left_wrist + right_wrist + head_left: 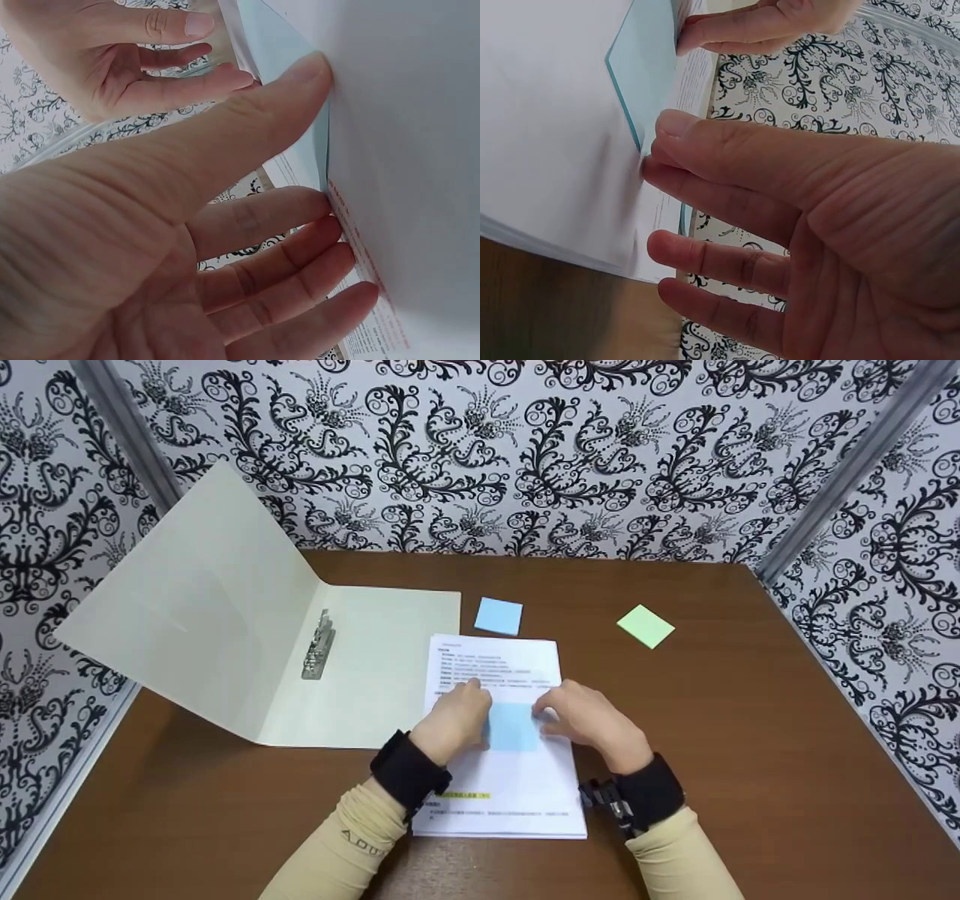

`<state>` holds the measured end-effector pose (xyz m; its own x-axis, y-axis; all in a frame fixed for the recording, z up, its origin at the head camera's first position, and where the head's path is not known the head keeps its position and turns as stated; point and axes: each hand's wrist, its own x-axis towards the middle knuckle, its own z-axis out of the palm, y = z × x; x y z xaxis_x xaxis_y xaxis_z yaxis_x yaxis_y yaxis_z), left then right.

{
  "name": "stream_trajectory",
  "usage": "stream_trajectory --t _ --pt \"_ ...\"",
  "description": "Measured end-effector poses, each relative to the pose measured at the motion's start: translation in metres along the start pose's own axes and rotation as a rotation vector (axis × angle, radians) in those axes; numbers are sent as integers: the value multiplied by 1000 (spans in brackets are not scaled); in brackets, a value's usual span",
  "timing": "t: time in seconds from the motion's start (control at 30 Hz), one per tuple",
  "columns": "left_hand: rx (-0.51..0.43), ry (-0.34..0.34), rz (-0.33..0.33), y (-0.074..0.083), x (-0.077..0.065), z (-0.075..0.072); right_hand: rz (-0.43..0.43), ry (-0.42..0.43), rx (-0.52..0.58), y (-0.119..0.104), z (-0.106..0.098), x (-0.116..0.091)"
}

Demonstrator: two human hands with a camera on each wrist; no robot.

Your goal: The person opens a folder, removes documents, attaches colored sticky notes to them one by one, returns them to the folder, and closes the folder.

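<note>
A square, pale-blue sticky note (514,727) is lying on a stack of smooth white printed paper (517,802), on the brown surface (750,697). The left hand (455,716) is touching its left edge, fingers loosely extended; the right hand (596,724), fingers fairly straight, is touching its right edge. Neither is gripping it. A stiff cream folder (390,660) with a metal clip (319,645) is standing open at left; a blue pad (499,616) and a green pad (646,626) are lying on the far side.
</note>
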<state>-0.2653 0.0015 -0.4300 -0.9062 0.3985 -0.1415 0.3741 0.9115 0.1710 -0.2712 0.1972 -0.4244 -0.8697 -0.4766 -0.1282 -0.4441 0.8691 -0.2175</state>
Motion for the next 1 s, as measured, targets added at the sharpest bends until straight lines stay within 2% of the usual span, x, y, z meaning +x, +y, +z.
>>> stream_trajectory --t 0.17,0.43,0.63,0.83,1.0 --pt "3 1 7 -2 -1 -2 4 -5 9 2 0 -1" --pt "-105 18 10 -17 -2 -8 -9 -5 44 6 1 2" --pt "-135 32 44 -25 3 -6 12 7 41 6 2 4" --pt "-94 29 50 -24 3 -3 -32 39 10 8 3 4" --pt "-74 27 51 -22 3 -4 -90 24 -23 12 1 3"
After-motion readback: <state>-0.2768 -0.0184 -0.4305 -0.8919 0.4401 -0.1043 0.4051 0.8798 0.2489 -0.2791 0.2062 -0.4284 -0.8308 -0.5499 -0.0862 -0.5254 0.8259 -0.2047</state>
